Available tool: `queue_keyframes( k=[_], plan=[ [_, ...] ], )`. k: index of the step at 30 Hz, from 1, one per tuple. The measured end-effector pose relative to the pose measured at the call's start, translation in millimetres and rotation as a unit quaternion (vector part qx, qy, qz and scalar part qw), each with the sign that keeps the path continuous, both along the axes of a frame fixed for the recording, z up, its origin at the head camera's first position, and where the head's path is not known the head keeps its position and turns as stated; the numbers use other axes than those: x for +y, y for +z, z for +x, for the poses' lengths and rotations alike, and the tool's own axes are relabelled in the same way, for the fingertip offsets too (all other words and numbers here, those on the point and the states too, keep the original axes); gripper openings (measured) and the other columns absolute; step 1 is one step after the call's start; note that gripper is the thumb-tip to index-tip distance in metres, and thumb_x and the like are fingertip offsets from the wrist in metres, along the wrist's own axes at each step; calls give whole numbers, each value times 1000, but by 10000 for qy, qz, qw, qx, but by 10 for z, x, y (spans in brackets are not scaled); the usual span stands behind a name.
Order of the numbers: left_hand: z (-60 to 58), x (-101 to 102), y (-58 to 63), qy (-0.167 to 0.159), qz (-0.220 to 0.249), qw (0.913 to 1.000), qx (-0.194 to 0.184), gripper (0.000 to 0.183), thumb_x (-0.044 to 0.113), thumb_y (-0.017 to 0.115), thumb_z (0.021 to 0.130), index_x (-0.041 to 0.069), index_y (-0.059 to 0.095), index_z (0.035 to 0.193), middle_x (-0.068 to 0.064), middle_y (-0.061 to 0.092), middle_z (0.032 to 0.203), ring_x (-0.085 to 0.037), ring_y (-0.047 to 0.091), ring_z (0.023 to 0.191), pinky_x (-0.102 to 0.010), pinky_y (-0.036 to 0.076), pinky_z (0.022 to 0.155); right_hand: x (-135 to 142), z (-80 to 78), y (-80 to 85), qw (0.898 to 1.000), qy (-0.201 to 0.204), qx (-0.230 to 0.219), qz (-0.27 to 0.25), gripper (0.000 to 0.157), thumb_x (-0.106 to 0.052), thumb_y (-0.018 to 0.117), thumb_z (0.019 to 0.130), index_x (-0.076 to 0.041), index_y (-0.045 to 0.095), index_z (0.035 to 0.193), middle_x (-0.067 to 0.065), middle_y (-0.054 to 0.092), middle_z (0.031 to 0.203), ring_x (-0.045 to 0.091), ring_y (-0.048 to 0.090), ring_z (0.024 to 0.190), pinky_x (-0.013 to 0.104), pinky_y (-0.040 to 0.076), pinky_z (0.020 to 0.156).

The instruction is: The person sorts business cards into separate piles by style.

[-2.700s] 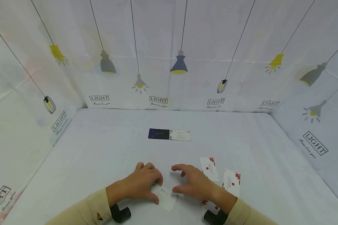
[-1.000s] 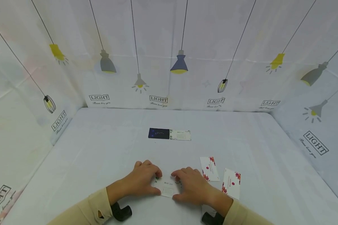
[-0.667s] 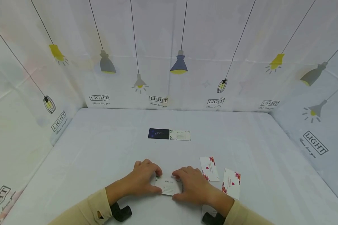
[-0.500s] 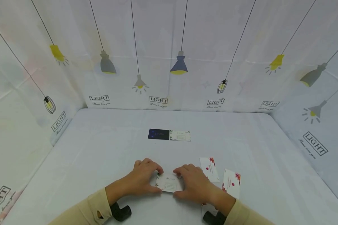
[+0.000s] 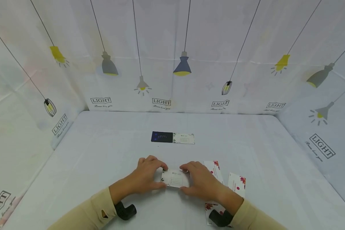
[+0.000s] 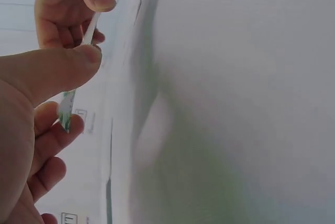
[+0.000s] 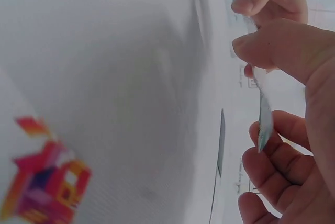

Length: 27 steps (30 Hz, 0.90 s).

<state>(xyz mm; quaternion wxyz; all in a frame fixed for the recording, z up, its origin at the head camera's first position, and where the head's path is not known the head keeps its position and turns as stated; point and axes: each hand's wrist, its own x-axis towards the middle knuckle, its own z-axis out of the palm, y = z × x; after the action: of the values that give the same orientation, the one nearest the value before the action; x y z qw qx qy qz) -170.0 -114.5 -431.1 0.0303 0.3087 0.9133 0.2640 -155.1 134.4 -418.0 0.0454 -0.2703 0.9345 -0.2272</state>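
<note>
A white business card with printed text and green leaves at its corners is held between both hands, apparently just above the white table. My left hand pinches its left edge between thumb and fingers. On the other side, my right hand pinches the right edge the same way. From the left wrist, the card appears nearly edge-on, clear of the surface. The right wrist view likewise shows the card edge-on between thumb and fingers. Whether it is one card or a thin stack, I cannot tell.
Farther back, a dark blue card lies beside a white leaf-patterned card. Several white cards with red flowers, one of them a tall card, lie to the right, partly under the right forearm. A lamp-printed curtain surrounds the table.
The card was tilted in the left hand, with the right hand apart; now both hands grip it, level. Both hands have since moved slightly forward and right with it.
</note>
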Motion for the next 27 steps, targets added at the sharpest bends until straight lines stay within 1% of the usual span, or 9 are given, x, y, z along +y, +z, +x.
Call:
queue_keyframes(
  k=[5,10,15,20,24,27],
  plan=[
    [-96,39,53,33,93,9998,162,48,33,86,80,17,63,119,3,64,116,-19,45,115,-48,29,93,49,-72,38,9997,-126,138,-145,61,-28,85,79,-5,59,129,6,60,124,25,52,115,46,44,101],
    [-233,83,102,135,313,9992,207,49,30,86,80,16,64,121,2,64,119,-21,45,117,-48,29,93,134,-174,89,9990,-330,68,-305,62,-23,85,80,-4,57,133,9,56,132,28,48,121,47,44,102],
    [-379,118,110,323,332,9987,211,52,34,85,81,16,64,125,1,64,125,-21,43,120,-49,27,98,215,-282,125,9978,-415,390,-332,63,-22,85,81,-3,56,133,13,56,134,31,49,120,49,45,100],
    [-511,161,116,535,387,9971,375,56,35,86,80,16,64,127,-1,64,127,-23,44,119,-48,29,96,268,-381,138,9956,-495,718,-335,62,-22,84,82,-2,55,133,15,56,134,34,50,120,50,45,99],
    [-613,205,132,609,387,9964,442,57,37,85,81,15,64,129,0,65,126,-24,44,119,-47,30,93,302,-472,126,9945,-603,780,-357,61,-21,83,84,-1,54,133,16,56,133,34,51,117,50,47,97],
    [-688,218,135,569,391,9963,518,57,37,84,82,14,64,131,1,66,127,-24,45,118,-46,30,92,316,-551,120,9944,-662,753,-331,61,-20,82,85,-1,53,134,17,57,133,34,50,117,50,47,97]
  ],
)
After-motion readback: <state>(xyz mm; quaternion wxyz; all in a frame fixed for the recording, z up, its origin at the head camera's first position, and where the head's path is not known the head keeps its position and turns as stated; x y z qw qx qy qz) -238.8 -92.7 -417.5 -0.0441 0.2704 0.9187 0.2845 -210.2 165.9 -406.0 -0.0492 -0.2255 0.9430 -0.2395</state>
